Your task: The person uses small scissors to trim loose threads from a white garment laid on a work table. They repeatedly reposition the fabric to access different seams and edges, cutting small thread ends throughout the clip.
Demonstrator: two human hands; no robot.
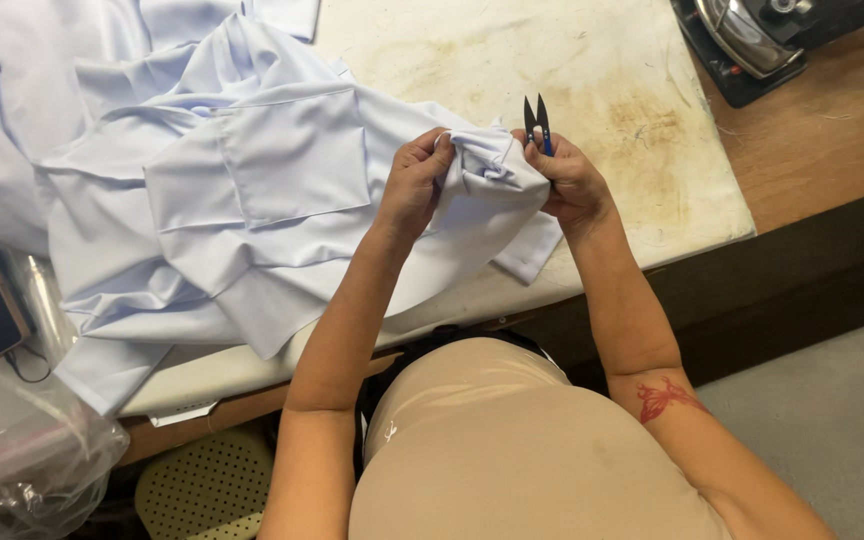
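Pale blue shirt (282,190) gripped by left hand (414,185), right hand (572,185) clasping thread snips (537,120), stained padded table (602,70), iron (752,35)

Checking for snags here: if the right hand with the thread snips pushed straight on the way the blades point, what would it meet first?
The right hand points the small black thread snips away from the body. Ahead lies only the stained cream padded table cover; the way looks free, though depth is unclear.
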